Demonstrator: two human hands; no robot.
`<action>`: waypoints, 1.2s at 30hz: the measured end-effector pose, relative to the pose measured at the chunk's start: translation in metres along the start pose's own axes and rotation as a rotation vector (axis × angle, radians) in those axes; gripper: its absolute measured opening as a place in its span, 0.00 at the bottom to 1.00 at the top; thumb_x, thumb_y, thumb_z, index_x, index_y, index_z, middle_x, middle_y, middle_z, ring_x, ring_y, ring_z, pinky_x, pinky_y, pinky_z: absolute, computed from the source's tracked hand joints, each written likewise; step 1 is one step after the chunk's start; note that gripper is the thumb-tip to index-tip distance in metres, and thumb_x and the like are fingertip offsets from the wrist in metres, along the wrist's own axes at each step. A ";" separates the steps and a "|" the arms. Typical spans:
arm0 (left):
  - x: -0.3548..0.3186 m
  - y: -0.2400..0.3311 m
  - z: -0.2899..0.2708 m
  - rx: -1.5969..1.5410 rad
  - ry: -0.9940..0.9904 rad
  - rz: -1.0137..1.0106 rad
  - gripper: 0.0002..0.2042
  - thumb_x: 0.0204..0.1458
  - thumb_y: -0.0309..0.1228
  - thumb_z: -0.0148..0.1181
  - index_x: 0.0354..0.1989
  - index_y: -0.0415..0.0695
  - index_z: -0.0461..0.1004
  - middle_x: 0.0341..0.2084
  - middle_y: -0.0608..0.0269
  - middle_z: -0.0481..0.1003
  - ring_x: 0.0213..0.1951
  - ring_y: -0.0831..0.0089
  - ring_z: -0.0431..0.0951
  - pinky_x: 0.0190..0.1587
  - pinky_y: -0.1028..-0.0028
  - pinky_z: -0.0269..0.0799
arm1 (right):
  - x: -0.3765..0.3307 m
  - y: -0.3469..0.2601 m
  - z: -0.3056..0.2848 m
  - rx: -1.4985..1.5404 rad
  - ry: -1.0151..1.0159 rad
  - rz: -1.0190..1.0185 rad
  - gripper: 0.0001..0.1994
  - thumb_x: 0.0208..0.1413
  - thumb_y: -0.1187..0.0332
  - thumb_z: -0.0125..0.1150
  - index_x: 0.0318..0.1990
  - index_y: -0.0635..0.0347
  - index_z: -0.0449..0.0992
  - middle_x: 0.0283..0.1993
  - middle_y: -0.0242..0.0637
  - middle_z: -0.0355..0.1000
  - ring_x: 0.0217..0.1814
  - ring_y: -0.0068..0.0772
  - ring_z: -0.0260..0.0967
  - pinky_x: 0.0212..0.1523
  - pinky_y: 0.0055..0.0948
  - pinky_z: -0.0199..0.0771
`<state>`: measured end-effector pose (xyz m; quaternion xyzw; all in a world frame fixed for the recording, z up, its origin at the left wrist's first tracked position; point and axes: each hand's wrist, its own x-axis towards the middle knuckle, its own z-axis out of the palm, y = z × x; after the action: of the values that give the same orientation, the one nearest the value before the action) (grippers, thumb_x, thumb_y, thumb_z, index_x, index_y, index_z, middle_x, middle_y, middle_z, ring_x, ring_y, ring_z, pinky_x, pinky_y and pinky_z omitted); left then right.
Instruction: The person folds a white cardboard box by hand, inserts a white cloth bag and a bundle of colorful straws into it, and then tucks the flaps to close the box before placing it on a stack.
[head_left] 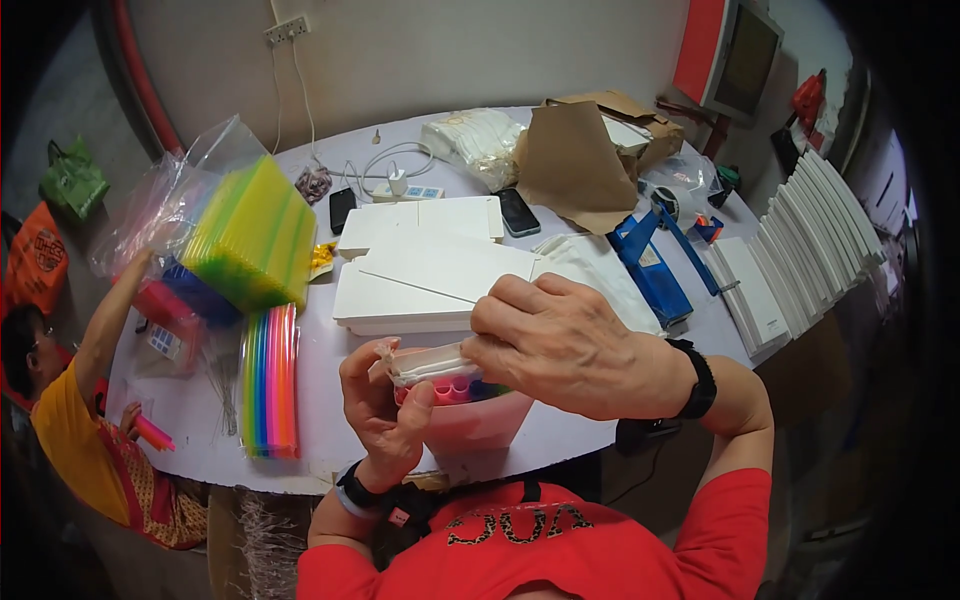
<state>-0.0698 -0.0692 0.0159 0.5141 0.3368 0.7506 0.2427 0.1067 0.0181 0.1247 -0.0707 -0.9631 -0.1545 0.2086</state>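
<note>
Close in front of me is a clear plastic pack of coloured tubes (455, 392), with pink, blue and green round ends showing at its top. A white folded strip (430, 365) lies along its far edge. My left hand (388, 405) grips the pack's left side, thumb in front and fingers behind. From the right, my right hand (560, 345) is closed in a pinch at the top edge; its fingertips and what lies between them are mostly hidden. Flat white boxes (425, 285) are stacked just beyond.
Left of me lie a bundle of rainbow-coloured tubes (270, 382) and a large yellow-green bundle (250, 235). A co-worker (75, 440) reaches in there. A blue tape dispenser (650, 265), brown paper (575, 165), a phone (518, 212) and stacked white boxes (810, 255) occupy the right side.
</note>
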 end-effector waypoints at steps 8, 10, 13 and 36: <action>-0.002 0.000 0.003 0.048 -0.036 0.036 0.27 0.51 0.19 0.58 0.58 0.41 0.54 0.41 0.52 0.72 0.40 0.72 0.74 0.44 0.76 0.70 | 0.001 -0.001 0.007 0.143 -0.034 0.088 0.07 0.42 0.70 0.62 0.31 0.55 0.73 0.29 0.29 0.65 0.36 0.29 0.67 0.29 0.28 0.67; 0.001 0.003 0.004 0.056 -0.029 0.047 0.24 0.51 0.18 0.56 0.57 0.40 0.57 0.40 0.53 0.73 0.39 0.73 0.74 0.43 0.77 0.69 | 0.000 -0.004 0.017 0.222 0.038 0.147 0.08 0.40 0.72 0.62 0.31 0.56 0.72 0.27 0.30 0.65 0.34 0.29 0.68 0.26 0.27 0.68; 0.001 0.006 0.001 0.053 -0.052 0.018 0.20 0.52 0.18 0.54 0.54 0.39 0.60 0.39 0.55 0.73 0.38 0.75 0.73 0.42 0.78 0.69 | -0.005 -0.009 0.030 0.218 0.167 0.120 0.08 0.38 0.74 0.62 0.29 0.56 0.71 0.26 0.31 0.64 0.30 0.29 0.68 0.23 0.27 0.67; 0.014 0.023 -0.017 0.449 -0.280 0.156 0.10 0.51 0.17 0.61 0.41 0.37 0.69 0.38 0.54 0.75 0.32 0.77 0.75 0.32 0.80 0.71 | -0.014 -0.015 0.033 -0.061 0.430 -0.064 0.08 0.37 0.71 0.62 0.29 0.57 0.75 0.29 0.31 0.66 0.27 0.25 0.66 0.20 0.21 0.60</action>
<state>-0.0916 -0.0787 0.0382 0.6781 0.4174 0.5952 0.1080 0.1045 0.0140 0.0864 -0.0117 -0.8931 -0.2016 0.4019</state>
